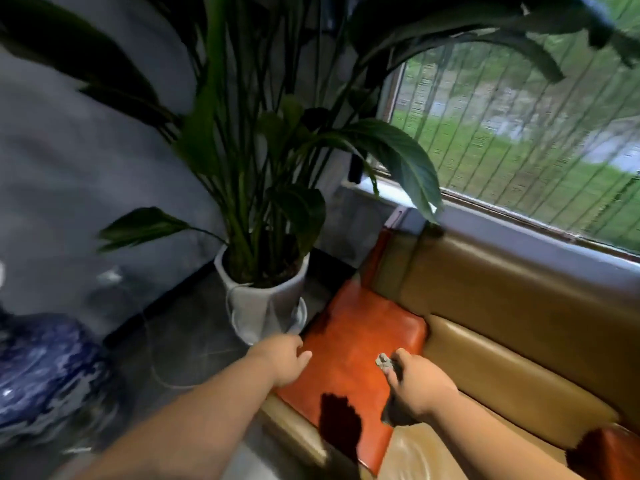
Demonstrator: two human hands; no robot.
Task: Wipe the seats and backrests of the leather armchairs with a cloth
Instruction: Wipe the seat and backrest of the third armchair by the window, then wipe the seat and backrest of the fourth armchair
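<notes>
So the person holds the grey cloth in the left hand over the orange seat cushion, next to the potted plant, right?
Not quite. The head view shows the grey cloth gripped in the right hand. The left hand holds nothing. The rest stands: it is over the orange seat cushion, next to the potted plant.

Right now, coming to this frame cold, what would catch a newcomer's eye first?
The tall green leafy plant in its white ceramic pot dominates the centre, standing on the dark floor beside the seating. Below it, the bright orange leather seat cushion stands out against the tan leather backrest under the window. Over the cushion, the right hand grips a small grey cloth, while the left hand reaches toward the cushion's near edge.
</notes>
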